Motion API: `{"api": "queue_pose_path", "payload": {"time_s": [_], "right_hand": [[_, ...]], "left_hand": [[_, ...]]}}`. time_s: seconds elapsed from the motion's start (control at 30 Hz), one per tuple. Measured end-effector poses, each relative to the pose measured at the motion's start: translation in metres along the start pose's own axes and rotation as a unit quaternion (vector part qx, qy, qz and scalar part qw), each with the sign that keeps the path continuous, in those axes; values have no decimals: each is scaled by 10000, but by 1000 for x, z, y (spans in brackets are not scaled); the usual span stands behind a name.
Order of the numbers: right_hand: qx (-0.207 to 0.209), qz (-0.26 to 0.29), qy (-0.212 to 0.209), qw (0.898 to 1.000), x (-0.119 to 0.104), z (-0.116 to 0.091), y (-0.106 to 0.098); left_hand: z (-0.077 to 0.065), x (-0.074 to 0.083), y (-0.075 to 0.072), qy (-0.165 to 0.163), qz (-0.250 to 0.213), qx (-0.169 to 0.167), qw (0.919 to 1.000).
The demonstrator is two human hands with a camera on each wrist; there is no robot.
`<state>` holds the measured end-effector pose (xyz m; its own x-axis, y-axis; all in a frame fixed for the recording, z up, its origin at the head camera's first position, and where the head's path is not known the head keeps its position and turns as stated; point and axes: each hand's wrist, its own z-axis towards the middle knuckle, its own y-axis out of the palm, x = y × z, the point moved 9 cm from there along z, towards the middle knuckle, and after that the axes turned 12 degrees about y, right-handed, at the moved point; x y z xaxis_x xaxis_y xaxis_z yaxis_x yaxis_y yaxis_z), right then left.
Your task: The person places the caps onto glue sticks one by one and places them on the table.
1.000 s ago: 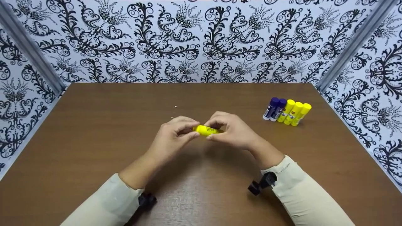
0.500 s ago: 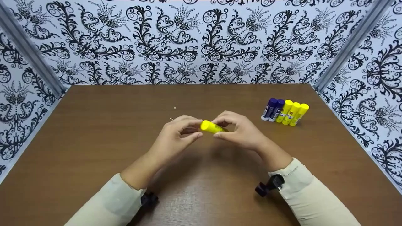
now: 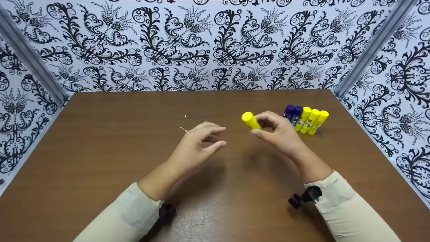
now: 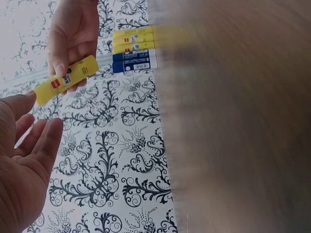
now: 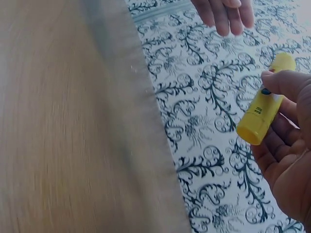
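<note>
My right hand (image 3: pixel 280 134) holds a yellow glue stick (image 3: pixel 251 120) above the table, pinched between thumb and fingers. In the right wrist view the capped glue stick (image 5: pixel 262 109) shows its label, with the thumb pressed on it. My left hand (image 3: pixel 198 144) hovers to the left, its fingers relaxed and apart, with nothing in it. Beyond the right hand stands a row of upright glue sticks: yellow ones (image 3: pixel 310 121) at the right end and two dark purple ones (image 3: pixel 295 114) at the left, partly hidden by the right hand.
The brown wooden table (image 3: pixel 117 141) is bounded by patterned walls (image 3: pixel 181 43) at the back and sides. Small pale crumbs (image 3: pixel 183 129) lie just behind the left hand. A black wrist camera (image 3: pixel 305 197) sits at the right cuff.
My left hand has let go of the yellow glue stick. The right hand has carried it rightward, toward the row, and tipped it more upright. The left hand has shifted slightly right.
</note>
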<state>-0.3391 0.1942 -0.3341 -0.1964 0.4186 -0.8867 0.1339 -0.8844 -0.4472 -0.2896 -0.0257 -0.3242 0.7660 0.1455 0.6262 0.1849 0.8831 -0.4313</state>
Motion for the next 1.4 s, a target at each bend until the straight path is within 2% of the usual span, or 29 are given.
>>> {"api": "queue_pose_path", "payload": {"time_s": [0.2,0.3,0.43,0.57,0.67,0.8,1.17,1.4], "right_hand": [[647,317,457,9964,16,-5,-40],[931,714,585,9914,23,-8,-61],[1234,1185,619,9833,31,-11,-88],[1600,1086,607,9792,40,-16,-114],[1764,1327,607,9734,46,-19,-129],[1899,1869,633,9618,57,-20,-145],[2386,2359,604,9401,80,-30,-186],[2574,2601,562,9289,98,-33,-201]], "left_hand": [[3,0,7,-3,128,-44,9999],[5,1,10,2,177,-89,9998],[8,1,12,7,230,-126,9997],[12,1,17,-11,242,-233,9994],[15,1,20,-8,223,-289,9993],[18,1,24,-21,236,-315,9992],[27,0,39,-144,110,-424,9989],[30,-4,48,-219,63,-502,9985]]}}
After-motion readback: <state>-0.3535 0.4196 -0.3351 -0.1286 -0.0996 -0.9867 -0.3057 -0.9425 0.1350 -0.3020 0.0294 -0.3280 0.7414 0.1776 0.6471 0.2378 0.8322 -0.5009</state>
